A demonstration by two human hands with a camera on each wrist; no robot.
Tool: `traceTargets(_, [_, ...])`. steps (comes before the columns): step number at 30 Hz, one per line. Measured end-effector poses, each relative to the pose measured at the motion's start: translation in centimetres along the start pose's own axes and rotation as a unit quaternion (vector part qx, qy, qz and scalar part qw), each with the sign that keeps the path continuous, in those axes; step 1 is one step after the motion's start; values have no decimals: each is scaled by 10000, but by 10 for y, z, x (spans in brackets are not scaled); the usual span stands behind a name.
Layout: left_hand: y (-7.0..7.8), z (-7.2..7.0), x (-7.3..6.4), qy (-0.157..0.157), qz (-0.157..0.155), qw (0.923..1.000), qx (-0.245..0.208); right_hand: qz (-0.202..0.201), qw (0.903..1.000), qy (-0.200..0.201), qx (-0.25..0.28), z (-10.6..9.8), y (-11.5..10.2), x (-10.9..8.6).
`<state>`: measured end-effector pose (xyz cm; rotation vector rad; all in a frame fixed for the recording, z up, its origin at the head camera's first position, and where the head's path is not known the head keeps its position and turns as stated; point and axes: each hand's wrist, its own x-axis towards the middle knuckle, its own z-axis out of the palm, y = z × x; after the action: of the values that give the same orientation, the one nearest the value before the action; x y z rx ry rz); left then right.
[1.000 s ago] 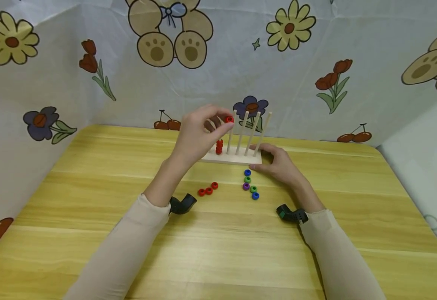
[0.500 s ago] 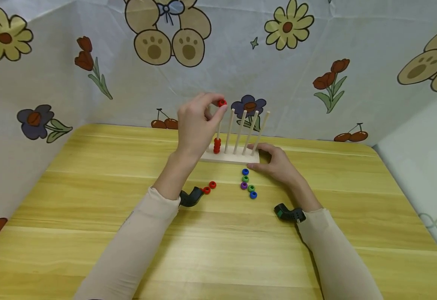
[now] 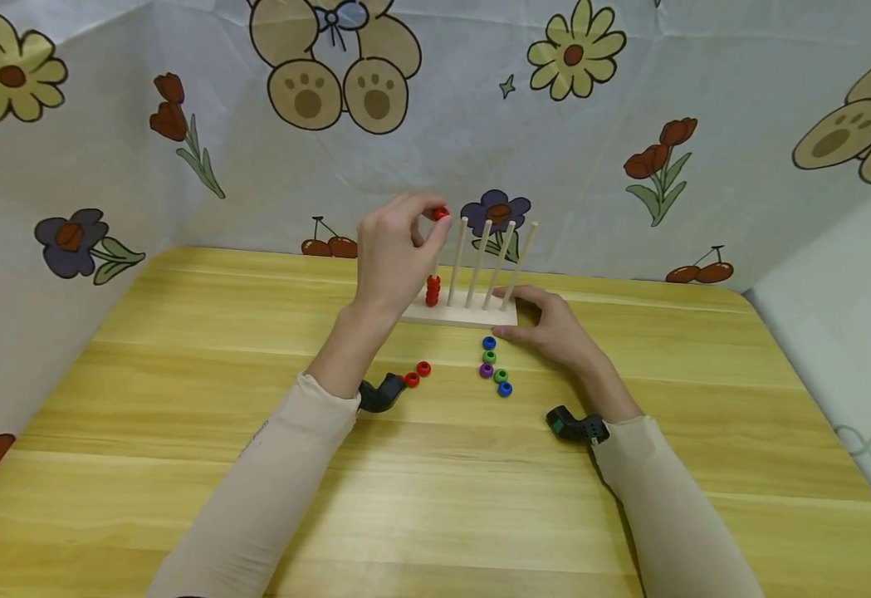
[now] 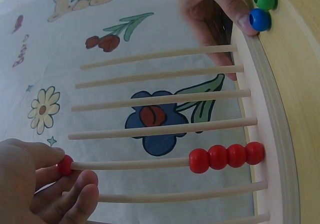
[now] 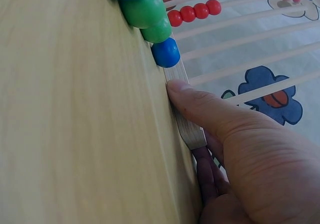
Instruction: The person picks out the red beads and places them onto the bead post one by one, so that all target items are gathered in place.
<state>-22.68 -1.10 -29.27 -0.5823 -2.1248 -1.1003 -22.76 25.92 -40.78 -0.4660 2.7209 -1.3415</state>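
Observation:
My left hand (image 3: 398,253) pinches a red bead (image 4: 65,165) between thumb and fingertips. In the left wrist view the bead sits right at the tip of a wooden peg (image 4: 130,165). Lower on that same peg, several red beads (image 4: 227,157) are stacked against the base. The peg stand (image 3: 472,317) is pale wood with a row of upright pegs; the left hand hides some of them in the head view. My right hand (image 3: 558,330) grips the right end of its base, the thumb (image 5: 197,101) on the front edge and the fingers behind.
Loose red beads (image 3: 423,368) lie on the wooden table (image 3: 442,498) in front of the stand. To their right is a short line of blue beads (image 3: 489,342), green beads (image 3: 501,375) and a purple bead (image 3: 486,370). A patterned cloth (image 3: 465,108) hangs behind.
My left hand rose and shifted slightly left with the red bead, up to the top of the peg holding the red stack, then dipped a little. The right hand stays on the base.

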Motion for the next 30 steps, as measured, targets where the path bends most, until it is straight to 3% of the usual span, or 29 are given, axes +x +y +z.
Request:
traceTargets(9, [0, -1, -1, 50, 21, 10000, -7, -22, 9999, 51, 113, -1, 0, -2])
traceTargets(15, [-7, -9, -6, 385, 517, 9978, -131, 8, 9999, 8, 110, 0, -1, -1])
traceTargets(18, [-9, -15, -10, 402, 714, 9965, -152, 2, 9999, 19, 110, 1, -1, -1])
traceTargets(23, [-12, -26, -24, -97, 696, 9974, -176, -35, 9999, -30, 117, 2, -1, -1])
traceTargets(30, [-22, -41, -44, -835, 382, 9957, -153, -46, 10000, -5, 50, 1, -1, -1])
